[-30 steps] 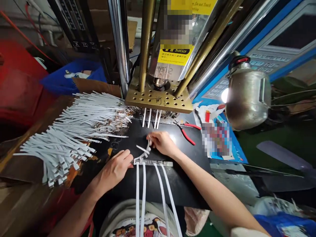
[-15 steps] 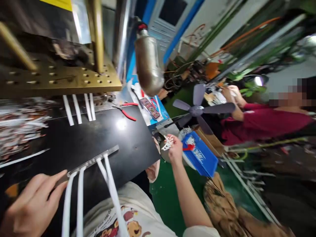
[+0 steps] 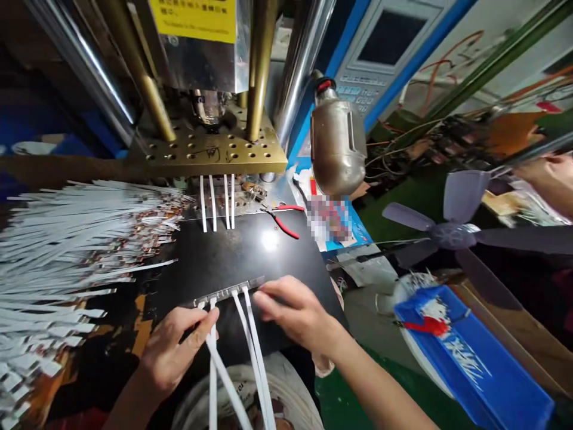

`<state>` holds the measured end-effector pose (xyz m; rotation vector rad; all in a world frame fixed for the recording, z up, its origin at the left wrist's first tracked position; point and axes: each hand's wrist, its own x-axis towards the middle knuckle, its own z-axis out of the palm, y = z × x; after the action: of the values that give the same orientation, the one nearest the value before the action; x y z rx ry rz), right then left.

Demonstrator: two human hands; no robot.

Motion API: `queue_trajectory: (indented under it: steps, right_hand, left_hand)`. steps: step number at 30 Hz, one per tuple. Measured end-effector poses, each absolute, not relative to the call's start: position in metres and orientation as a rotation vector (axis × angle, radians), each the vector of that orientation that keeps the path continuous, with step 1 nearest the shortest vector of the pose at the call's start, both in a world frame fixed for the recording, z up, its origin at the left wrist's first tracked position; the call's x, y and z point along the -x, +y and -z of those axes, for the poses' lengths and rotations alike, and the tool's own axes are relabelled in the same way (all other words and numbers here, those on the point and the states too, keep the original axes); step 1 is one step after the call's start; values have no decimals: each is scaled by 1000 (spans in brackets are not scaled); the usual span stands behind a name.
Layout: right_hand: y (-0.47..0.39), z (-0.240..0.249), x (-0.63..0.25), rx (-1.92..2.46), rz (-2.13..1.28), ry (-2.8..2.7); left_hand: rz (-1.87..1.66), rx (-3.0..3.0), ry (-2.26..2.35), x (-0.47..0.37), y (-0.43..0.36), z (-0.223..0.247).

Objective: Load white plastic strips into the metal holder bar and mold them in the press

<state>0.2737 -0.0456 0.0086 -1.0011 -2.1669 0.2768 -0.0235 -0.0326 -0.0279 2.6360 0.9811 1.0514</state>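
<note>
A narrow metal bar with slots [image 3: 227,291] lies slantwise above the black tabletop, with several white flat cables [image 3: 256,352] hanging from it toward me. My left hand [image 3: 172,346] is closed at the bar's left part, thumb and forefinger pinching one white cable just below it. My right hand [image 3: 298,313] is by the bar's right end, fingers curled together; whatever may be between them is hidden. Beyond the bar, more white cables [image 3: 213,206] stick out from under the brass press plate [image 3: 210,162]. Red-handled pliers [image 3: 286,226] lie on the black tabletop [image 3: 192,266].
A large pile of white cables [image 3: 85,221] spreads over the left side. A metal lamp-like housing [image 3: 339,146] hangs right of the press. At right are a fan [image 3: 454,236] and a blue tray [image 3: 501,370] with white pieces. Another person's hand [image 3: 548,179] shows at the far right.
My right hand has come back from beside the blue tray to the bar; the white pieces it held no longer show. My left hand has shifted onto a cable. The view has turned left.
</note>
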Motion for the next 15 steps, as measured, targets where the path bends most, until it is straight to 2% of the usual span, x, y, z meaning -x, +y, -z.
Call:
queue_trajectory:
  steps: [3, 8, 11, 13, 15]
  right_hand:
    - [-25, -11, -234, 789, -317, -2172]
    - [-9, -16, -210, 977, -448, -1939]
    - [7, -36, -193, 1075, -403, -2355]
    - [28, -49, -183, 979, -407, -2670]
    - [62, -56, -181, 999, -460, -2768]
  left_hand:
    - [-1199, -2527, 909, 9, -22, 12]
    - [-1361, -2223, 1188, -12, -6, -9]
    - [-1348, -2025, 1296, -19, 3, -13]
    - [-1330, -1880, 1377, -11, 6, -10]
    - [-1304, -1791, 1516, 15, 6, -1]
